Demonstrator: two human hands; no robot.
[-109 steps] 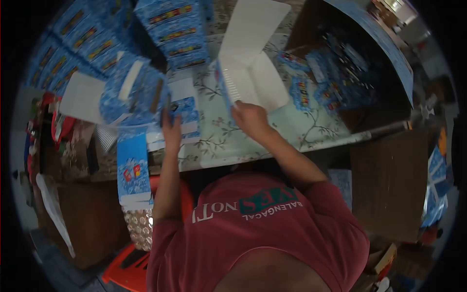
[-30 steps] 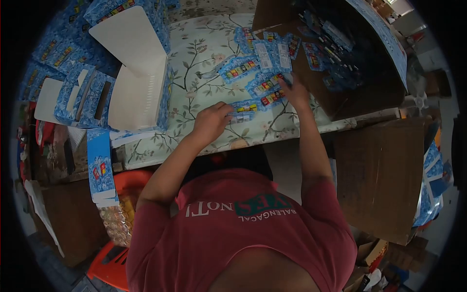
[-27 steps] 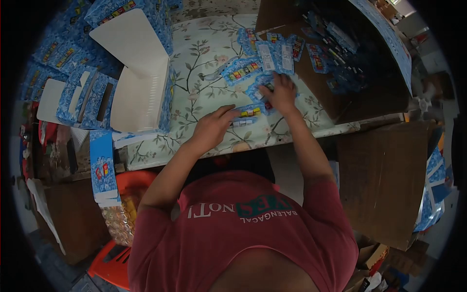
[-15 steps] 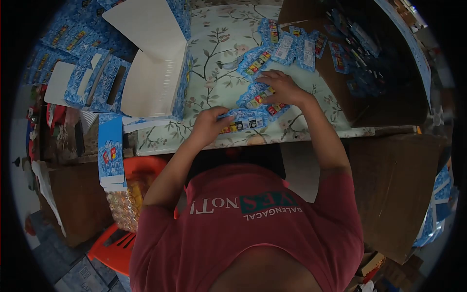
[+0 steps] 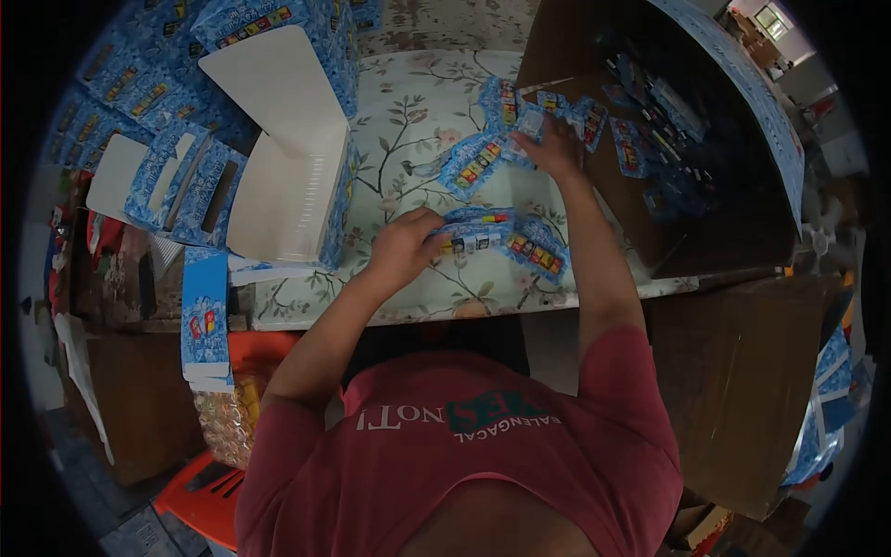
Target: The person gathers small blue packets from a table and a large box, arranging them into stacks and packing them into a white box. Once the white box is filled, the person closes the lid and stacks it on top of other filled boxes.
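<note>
My left hand (image 5: 406, 249) pinches the left end of a few overlapping blue printed packets (image 5: 478, 243) with rows of small coloured pictures. Its thumb and fingers close on them near the table's front. Just right of that bunch lies another blue packet (image 5: 536, 251). Farther back, my right hand (image 5: 555, 150) reaches over a packet with a pale side up (image 5: 527, 123), fingers apart; contact is hard to judge. More packets surround it: one to the left (image 5: 471, 164), one behind (image 5: 501, 100) and one to the right (image 5: 591, 123).
A large cardboard box (image 5: 664, 232) lies on its side at right, with many packets inside. An open white-lined carton (image 5: 278, 204) stands at left, beside a folded blue carton (image 5: 181, 176). Stacked blue boxes (image 5: 139, 84) fill the back left. A flowered cloth (image 5: 394, 158) covers the table.
My right hand has moved from the near packets back to those by the cardboard box. My left hand keeps its grip, now with more packets gathered. The camera view has shifted slightly.
</note>
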